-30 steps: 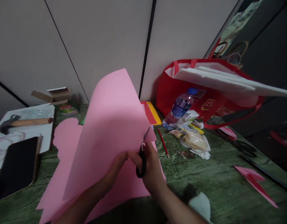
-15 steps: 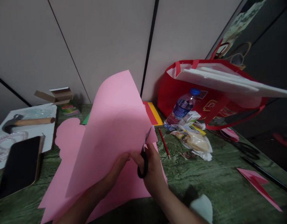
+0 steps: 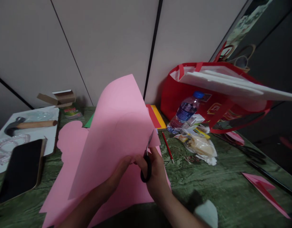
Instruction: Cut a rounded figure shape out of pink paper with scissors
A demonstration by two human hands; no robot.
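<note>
A large sheet of pink paper (image 3: 117,123) stands curled up in front of me, with a faint curved line on it. My left hand (image 3: 117,174) pinches its lower edge, the thumb on the near face and the other fingers hidden behind. My right hand (image 3: 155,174) grips scissors (image 3: 146,167) by their black handles. Their blades point up and away, against the sheet near its right edge. Below lies more pink paper (image 3: 127,193), and a pink cutout with a scalloped outline (image 3: 72,139) shows at the left.
Left are a phone (image 3: 21,171), a hammer (image 3: 32,124) and a small opened box (image 3: 70,106). To the right are a red pencil (image 3: 167,147), a water bottle (image 3: 185,112), a red bag (image 3: 169,91), plastic wrappers (image 3: 200,145), black-handled scissors (image 3: 252,152) and a folded pink scrap (image 3: 262,186).
The view has shifted slightly. Both hands, the scissors and the pink sheet keep almost the same positions; the sheet's top sits marginally lower in view.
</note>
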